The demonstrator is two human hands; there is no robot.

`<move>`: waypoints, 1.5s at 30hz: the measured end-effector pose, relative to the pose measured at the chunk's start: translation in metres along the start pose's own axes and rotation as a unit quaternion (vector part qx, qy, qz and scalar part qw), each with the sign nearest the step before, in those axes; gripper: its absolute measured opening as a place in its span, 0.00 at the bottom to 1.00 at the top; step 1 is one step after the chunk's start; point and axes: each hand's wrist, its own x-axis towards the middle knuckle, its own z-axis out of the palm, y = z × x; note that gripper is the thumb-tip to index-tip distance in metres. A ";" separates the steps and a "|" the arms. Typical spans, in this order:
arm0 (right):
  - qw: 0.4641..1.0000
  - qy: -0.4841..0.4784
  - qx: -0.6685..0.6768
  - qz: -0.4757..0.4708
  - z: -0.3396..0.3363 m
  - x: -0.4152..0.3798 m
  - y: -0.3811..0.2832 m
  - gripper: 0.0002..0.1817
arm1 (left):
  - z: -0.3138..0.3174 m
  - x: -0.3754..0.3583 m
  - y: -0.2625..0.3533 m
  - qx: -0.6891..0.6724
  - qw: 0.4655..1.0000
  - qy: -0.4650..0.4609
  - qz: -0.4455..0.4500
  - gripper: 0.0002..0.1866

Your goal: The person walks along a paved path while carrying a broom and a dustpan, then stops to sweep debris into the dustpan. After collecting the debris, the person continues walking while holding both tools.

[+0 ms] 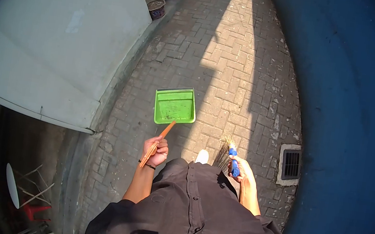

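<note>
Nearest us, our right hand (241, 166) grips a blue-handled straw broom (230, 152); our left hand (155, 151) clasps the orange stick handle (157, 144) of a green plastic dustpan (175, 105) — low over brick paving (233, 66).

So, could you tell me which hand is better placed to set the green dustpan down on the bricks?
Left. The left hand already grips the orange handle of the green dustpan; the right hand is closed on the broom.

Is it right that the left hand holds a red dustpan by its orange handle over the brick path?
Not quite: the dustpan is green, not red, as the head view shows. The left hand does hold it by its orange handle over the brick path.
</note>
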 end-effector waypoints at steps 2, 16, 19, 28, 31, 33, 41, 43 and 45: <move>1.000 -0.013 -0.008 0.016 0.029 0.032 -0.073 0.14 | 0.045 0.046 0.013 -0.014 1.000 -0.011 -0.007 0.11; 0.990 -0.053 0.113 -0.059 0.205 0.287 -0.560 0.13 | 0.340 0.516 0.184 0.076 0.995 -0.011 -0.063 0.08; 0.972 -0.118 0.192 -0.061 0.211 0.323 -0.646 0.12 | 0.419 0.585 0.204 0.108 0.991 0.001 -0.079 0.09; 0.975 -0.075 0.205 -0.043 0.280 0.545 -0.897 0.07 | 0.634 0.867 0.290 0.057 0.993 0.013 -0.101 0.08; 0.974 -0.068 0.215 -0.015 0.308 0.607 -1.003 0.06 | 0.710 0.954 0.296 0.062 0.992 0.017 -0.104 0.04; 0.965 -0.120 0.232 -0.007 0.320 0.646 -1.074 0.07 | 0.764 1.004 0.308 0.085 0.991 0.009 -0.105 0.03; 0.958 -0.131 0.254 0.017 0.366 0.778 -1.348 0.09 | 0.908 1.217 0.357 0.070 0.992 0.003 -0.109 0.07; 0.960 -0.128 0.248 0.012 0.377 0.828 -1.413 0.09 | 0.943 1.293 0.372 0.051 0.991 0.008 -0.122 0.07; 0.970 -0.107 0.215 -0.040 0.399 0.870 -1.477 0.08 | 0.978 1.371 0.387 0.069 0.989 -0.004 -0.133 0.09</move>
